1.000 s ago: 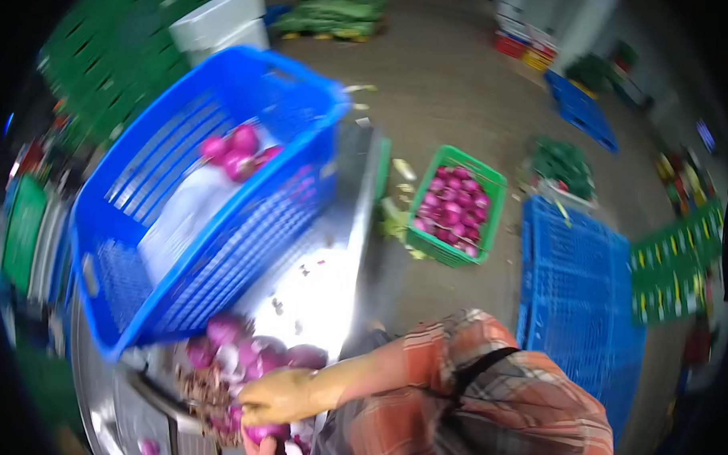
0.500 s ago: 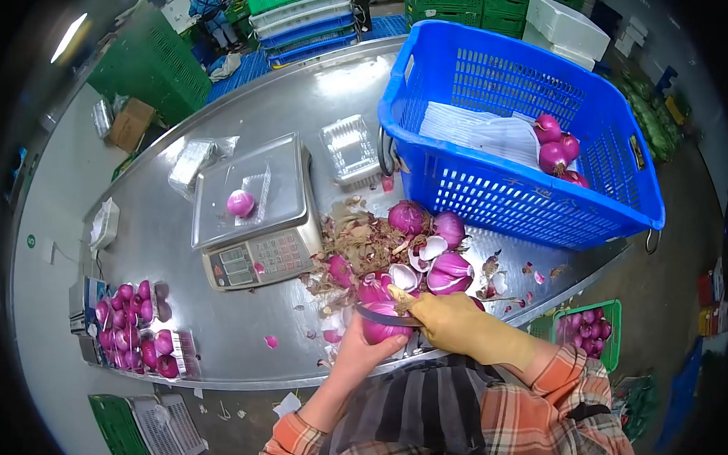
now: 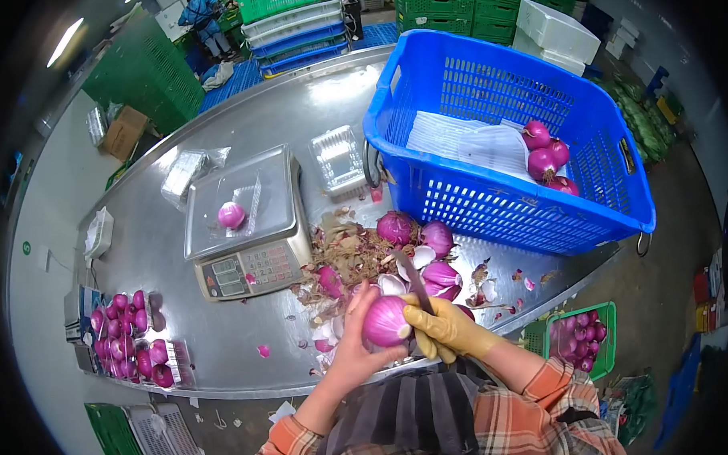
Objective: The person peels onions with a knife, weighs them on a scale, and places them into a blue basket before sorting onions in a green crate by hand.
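My bare left hand [image 3: 354, 349] is closed round a peeled red onion [image 3: 386, 320], its pale end facing right. My right hand [image 3: 450, 330], in a yellow rubber glove, grips a knife [image 3: 415, 279] with the blade slanting up and away to the left. The gloved thumb touches the onion's right side. Just beyond my hands lies a heap of dry onion skins [image 3: 348, 255] and peeled outer layers. Several red onions [image 3: 436, 239] sit among the scraps, near the basket.
A blue basket [image 3: 510, 188] with onions and white liners stands at the back right. On the steel table [image 3: 239, 347] are a scale [image 3: 250, 264] bearing one onion, a clear plastic tray [image 3: 338, 158], and packed onions [image 3: 131, 340] at left. A green crate [image 3: 608, 348] of onions is below right.
The knife has come off the onion's top, and its blade now points up and away. The onion has been turned so its pale end shows. The gloved thumb now rests against it.
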Demonstrator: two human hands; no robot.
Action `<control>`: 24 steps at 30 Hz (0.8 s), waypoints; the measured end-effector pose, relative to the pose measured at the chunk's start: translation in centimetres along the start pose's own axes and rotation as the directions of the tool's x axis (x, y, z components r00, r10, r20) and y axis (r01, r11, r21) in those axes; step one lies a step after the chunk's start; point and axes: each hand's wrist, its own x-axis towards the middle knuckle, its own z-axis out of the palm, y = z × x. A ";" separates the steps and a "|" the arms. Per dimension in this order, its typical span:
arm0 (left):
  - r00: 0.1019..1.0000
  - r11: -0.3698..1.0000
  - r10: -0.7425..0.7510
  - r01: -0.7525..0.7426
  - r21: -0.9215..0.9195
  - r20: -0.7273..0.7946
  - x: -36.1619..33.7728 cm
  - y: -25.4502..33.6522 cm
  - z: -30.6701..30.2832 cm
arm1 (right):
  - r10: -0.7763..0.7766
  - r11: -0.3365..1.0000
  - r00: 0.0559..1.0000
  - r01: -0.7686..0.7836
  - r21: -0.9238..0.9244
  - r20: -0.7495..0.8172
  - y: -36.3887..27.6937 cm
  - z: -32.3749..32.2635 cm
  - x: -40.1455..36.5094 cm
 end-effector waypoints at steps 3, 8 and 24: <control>0.962 0.817 -0.258 0.264 -0.513 0.085 0.0 0.9 0.3 | -0.273 0.961 0.935 0.255 -0.103 -0.225 2.0 0.9 1.0; 0.879 0.474 -0.461 0.357 -0.805 0.118 -0.8 -2.2 -0.9 | -0.350 0.853 0.937 0.320 -0.411 0.003 1.9 0.4 0.4; 0.875 0.474 -0.424 0.433 -0.767 0.233 -2.0 -1.7 1.0 | -0.384 0.341 0.922 0.200 -0.918 0.058 2.1 0.3 2.1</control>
